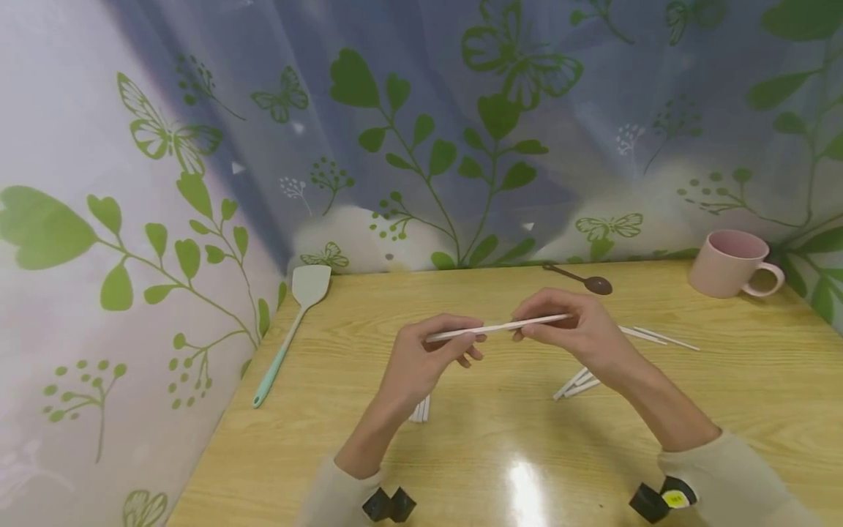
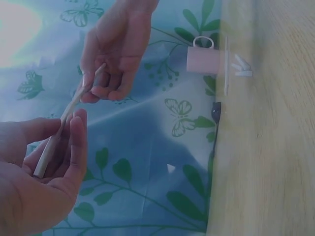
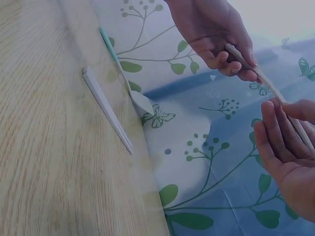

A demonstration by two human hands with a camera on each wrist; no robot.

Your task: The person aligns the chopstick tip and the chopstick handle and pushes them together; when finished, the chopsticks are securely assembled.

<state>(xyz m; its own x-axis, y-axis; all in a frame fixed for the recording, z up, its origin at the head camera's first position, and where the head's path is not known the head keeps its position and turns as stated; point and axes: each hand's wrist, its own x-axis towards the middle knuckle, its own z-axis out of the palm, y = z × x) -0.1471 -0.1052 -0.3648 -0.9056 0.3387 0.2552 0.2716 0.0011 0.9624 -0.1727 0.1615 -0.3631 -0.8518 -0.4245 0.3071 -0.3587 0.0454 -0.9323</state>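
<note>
Both hands hold a slim white chopstick [image 1: 497,329] level over the wooden table, one hand near each end. My left hand [image 1: 421,355] pinches its left part between thumb and fingers, and my right hand [image 1: 582,329] pinches the other part in the same way. In the left wrist view the chopstick [image 2: 69,109] slants from one hand up to the other. Partly hidden under the left wrist lies a bundle of white chopsticks [image 1: 421,410], seen at full length in the right wrist view. Several more chopsticks [image 1: 576,382] lie below the right hand, partly covered by it.
More white chopsticks [image 1: 661,338] lie right of the right hand. A dark brown spoon [image 1: 596,285] rests near the back edge, and a pink mug [image 1: 721,265] stands at the back right. Along the left side lies a spatula [image 1: 279,359] with a mint handle. A patterned curtain [image 1: 421,132] hangs behind.
</note>
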